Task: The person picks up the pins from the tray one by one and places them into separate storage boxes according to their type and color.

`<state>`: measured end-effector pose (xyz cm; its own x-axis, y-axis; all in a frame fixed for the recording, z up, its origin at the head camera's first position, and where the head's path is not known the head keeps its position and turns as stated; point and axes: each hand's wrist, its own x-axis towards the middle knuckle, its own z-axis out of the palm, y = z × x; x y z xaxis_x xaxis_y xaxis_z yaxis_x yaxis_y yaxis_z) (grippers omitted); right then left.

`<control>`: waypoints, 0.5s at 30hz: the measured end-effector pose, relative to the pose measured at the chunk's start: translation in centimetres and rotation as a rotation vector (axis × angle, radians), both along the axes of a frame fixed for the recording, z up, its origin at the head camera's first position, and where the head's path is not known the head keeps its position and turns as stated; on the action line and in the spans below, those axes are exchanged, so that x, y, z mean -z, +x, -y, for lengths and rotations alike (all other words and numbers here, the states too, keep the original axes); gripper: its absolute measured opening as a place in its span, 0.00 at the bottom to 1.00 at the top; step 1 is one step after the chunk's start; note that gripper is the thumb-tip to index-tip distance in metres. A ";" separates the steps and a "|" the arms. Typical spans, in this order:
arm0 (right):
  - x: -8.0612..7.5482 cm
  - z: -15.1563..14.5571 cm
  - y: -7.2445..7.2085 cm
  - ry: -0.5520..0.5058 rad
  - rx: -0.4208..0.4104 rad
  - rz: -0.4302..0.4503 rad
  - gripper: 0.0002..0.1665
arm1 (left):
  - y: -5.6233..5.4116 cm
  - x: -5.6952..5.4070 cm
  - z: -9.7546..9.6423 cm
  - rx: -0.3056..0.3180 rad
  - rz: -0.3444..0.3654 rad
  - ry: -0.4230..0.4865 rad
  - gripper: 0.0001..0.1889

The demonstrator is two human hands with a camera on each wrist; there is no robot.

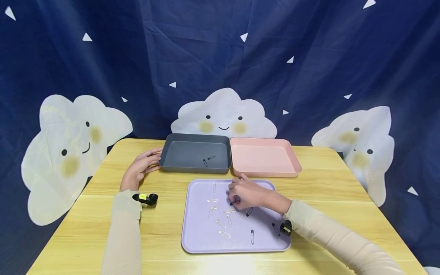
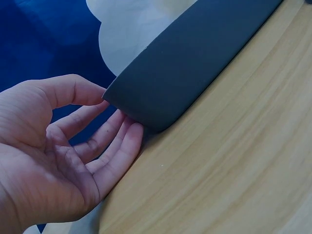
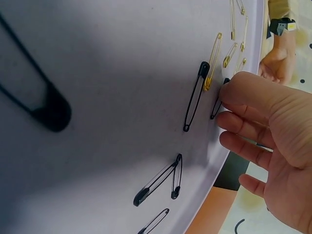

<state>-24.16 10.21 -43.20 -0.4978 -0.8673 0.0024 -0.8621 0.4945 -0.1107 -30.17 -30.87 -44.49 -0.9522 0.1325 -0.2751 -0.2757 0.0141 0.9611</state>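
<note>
My left hand [image 1: 141, 168] holds the left side of a dark grey tray [image 1: 192, 168], thumb at its rim and curled fingertips against the lower outer wall, as the left wrist view shows. Over a lilac tray [image 1: 199, 244], my right hand [image 1: 249, 193] pinches a black safety pin [image 3: 217, 105] between thumb and index finger; the fingertips partly hide it. Gold safety pins [image 1: 224, 233] lie scattered around the middle and left of that tray. More black safety pins [image 1: 252, 237] lie toward its right side, under and near my right wrist.
Two black safety pins [image 1: 205, 162] lie inside the dark grey tray. A pink tray [image 1: 295, 171] stands against its right side. Both are behind the lilac tray on a wooden table [image 1: 165, 236], with a blue cloud-patterned curtain [image 1: 206, 49] at the back.
</note>
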 end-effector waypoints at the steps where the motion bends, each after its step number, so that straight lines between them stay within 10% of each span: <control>1: 0.0 0.0 0.0 -0.001 -0.002 -0.004 0.09 | 0.0 0.0 0.0 0.002 0.000 0.002 0.34; 15: 0.2 0.1 0.0 -0.014 -0.064 -0.121 0.14 | -0.2 0.1 0.0 0.000 0.004 -0.002 0.33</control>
